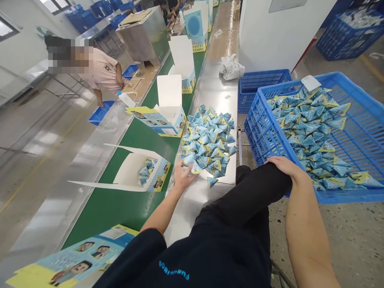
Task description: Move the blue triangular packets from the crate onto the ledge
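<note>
My left hand (183, 176) is at the near edge of a heap of small blue-and-yellow pyramid-shaped packets (210, 138) on the metal table. Its fingers are closed on a packet (194, 166), which is smeared by motion. Just left of that hand, an open carton (123, 170) lies with its flaps spread, several packets (147, 171) inside it. My right hand (282, 166) rests flat on my knee beside the blue crate, holding nothing. One loose packet (212, 182) lies apart from the heap, towards me.
A large blue crate (270, 128) of packets stands at right. Open printed cartons (169, 116) line the green conveyor belt (135, 208). Striped cloth (231, 68) lies farther up the metal table (210, 90). A person (100, 70) stands across the belt.
</note>
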Tool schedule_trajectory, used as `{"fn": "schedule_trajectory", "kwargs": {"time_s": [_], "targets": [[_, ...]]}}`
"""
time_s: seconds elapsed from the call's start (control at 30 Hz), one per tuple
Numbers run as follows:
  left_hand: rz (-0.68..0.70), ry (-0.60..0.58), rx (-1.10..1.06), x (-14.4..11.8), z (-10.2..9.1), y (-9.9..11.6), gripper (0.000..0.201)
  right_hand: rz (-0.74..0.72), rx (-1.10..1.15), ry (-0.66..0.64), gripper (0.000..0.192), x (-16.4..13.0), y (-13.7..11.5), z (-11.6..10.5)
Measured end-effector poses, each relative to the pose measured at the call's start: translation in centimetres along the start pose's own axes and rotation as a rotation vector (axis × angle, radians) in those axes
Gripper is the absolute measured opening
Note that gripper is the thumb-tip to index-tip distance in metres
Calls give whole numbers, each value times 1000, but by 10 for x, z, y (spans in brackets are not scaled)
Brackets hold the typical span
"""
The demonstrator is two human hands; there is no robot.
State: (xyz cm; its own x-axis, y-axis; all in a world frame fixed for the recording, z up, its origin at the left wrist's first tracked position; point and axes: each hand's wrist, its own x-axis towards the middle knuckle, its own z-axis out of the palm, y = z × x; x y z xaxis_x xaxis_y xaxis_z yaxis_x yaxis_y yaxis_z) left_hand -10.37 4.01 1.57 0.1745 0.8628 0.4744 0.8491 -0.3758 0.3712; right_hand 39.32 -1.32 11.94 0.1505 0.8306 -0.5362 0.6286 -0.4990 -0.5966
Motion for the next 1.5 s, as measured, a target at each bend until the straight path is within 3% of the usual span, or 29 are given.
{"fn": "schedule_trajectory", "kwargs": {"time_s": [0.07,0.13,0.27,0.37,0.47,0.57,0.87,0.97,1.1,1.2,1.3,1.4,1.5], "targets": [[-1,-17,-5,3,0,2,58,-13,6,-2,37,0,1,0],[-72,52,12,6,0,4,57,-17,7,-2,36,1,1,0],[-44,-10,-33,8,-2,4,57,1,17,0,38,1,1,1],[-109,33,-2,6,-4,2,57,-25,-4,2,37,0,-1,1],[-37,-32,-10,4,-4,1,55,-9,-27,-12,37,1,-2,0],[-49,1,18,5,-4,0,53,19,-25,-24,40,3,-1,0],[71,-55,-34,9,2,4,54,20,14,-21,41,7,2,1],[-7,27,6,5,3,5,53,13,9,-25,41,6,0,1],[75,-76,-2,1,-1,-1,53,-15,0,-26,40,8,3,2],[-33,22,58,3,-6,-7,52,-11,7,-30,42,11,6,2],[63,-84,6,5,-6,-8,53,-1,5,-33,43,14,7,2],[-17,3,39,8,-2,-4,51,-12,-7,-25,42,15,8,3],[92,-71,0,11,3,3,50,36,11,-12,43,14,8,3]]}}
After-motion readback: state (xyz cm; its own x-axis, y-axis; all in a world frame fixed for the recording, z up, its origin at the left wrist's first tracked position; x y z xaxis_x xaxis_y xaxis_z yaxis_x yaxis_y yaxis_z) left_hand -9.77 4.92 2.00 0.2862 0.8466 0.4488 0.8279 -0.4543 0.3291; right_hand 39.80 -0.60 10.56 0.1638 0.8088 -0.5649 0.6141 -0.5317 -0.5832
